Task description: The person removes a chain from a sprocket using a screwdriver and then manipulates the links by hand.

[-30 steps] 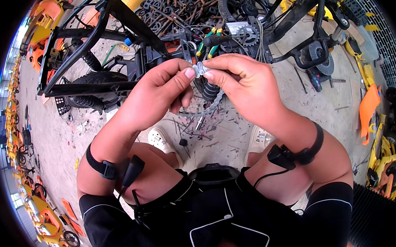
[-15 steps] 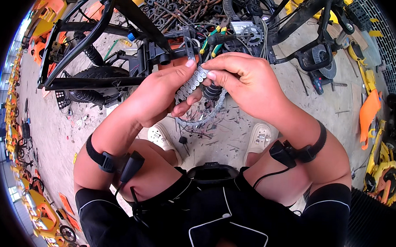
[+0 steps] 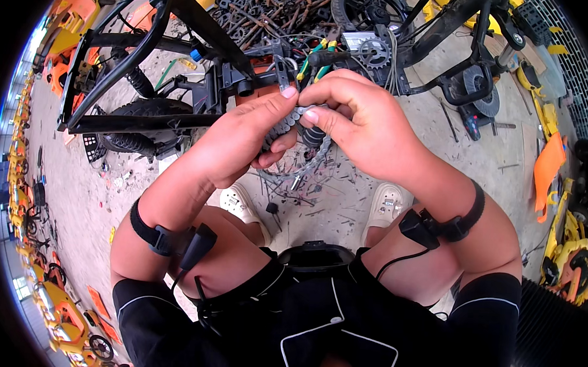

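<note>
So, both hands are on the chain. Left hand point(image 3: 243, 134) is closed around a gathered length of grey metal roller chain point(image 3: 284, 126), thumb laid along the top, fingers curled underneath; links show between thumb and fingers. Right hand point(image 3: 360, 117) pinches the same chain between thumb and bent forefinger, just beside the left thumb tip. Exact link under the right fingertips is hidden, can't tell which. Rest of the chain hangs below the hands in a loose curve, bowing toward the right, over the grey concrete floor point(image 3: 197, 195).

Directly beyond the hands: a pair of green-and-yellow tool handles point(image 3: 326, 60), near the right knuckles, not touched. Close by, a grey toothed metal sprocket point(image 3: 374, 53). Ribbed black cylindrical part point(image 3: 314, 137) shows behind the chain, partly covered.

Left side: black tubular metal frame point(image 3: 137, 127), with a knobbly black rubber tyre point(image 3: 141, 119) partly behind its lower tube. Far side: heap of dark, rusty metal parts point(image 3: 263, 12), black wheel point(image 3: 376, 14) to its right. Right side, well apart from the hands: black-and-red power tool point(image 3: 470, 124) on the floor, orange plastic panel point(image 3: 549, 170) further out. Cream clogs point(image 3: 241, 205) on both feet, below the hands.
</note>
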A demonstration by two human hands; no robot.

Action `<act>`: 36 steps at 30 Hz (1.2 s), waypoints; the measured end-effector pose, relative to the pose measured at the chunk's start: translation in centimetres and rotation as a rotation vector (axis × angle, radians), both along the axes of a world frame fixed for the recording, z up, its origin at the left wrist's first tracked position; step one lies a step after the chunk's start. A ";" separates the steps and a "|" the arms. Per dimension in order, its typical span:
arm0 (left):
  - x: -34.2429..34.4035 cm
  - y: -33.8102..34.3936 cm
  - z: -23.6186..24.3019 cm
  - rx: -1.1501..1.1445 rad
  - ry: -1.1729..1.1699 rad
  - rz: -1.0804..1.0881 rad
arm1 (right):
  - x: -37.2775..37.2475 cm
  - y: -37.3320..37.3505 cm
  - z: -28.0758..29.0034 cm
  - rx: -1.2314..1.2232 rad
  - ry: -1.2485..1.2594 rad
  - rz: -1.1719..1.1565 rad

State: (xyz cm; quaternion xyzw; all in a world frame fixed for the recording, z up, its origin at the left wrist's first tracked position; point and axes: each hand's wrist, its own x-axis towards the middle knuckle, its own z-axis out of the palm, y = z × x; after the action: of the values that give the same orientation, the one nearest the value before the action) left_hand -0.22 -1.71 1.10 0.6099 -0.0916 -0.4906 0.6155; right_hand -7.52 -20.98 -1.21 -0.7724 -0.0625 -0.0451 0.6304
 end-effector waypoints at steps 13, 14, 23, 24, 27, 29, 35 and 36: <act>0.4 0.0 0.2 -0.003 0.002 0.072 | 0.5 -3.0 0.3 0.268 0.328 0.195; 0.4 0.0 0.1 -0.004 0.013 0.066 | 0.5 -2.9 0.2 0.253 0.282 0.157; 0.3 -0.2 -0.1 -0.036 0.039 -0.053 | 0.7 -1.8 0.3 0.192 0.102 0.002; 0.3 -0.2 -0.1 -0.038 0.036 -0.056 | 0.7 -1.7 0.3 0.217 0.111 -0.003; 0.2 -0.3 -0.2 -0.043 0.026 -0.073 | 0.5 -1.6 0.3 0.294 0.147 -0.013; 0.3 -0.1 -0.3 -0.043 0.020 -0.093 | 0.4 -1.5 0.4 0.350 0.183 -0.006; 0.1 -0.3 -0.5 -0.067 0.007 -0.058 | 0.4 -1.1 0.1 0.350 0.163 -0.005; 0.0 -0.3 -0.4 -0.070 0.009 -0.059 | 0.4 -1.1 -0.1 0.331 0.155 -0.003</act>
State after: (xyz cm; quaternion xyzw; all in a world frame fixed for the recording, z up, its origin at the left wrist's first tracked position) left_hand -0.21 -2.01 0.66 0.5830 -0.1240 -0.5078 0.6220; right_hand -7.12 -22.04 -1.26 -0.6594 -0.0041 0.0037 0.7517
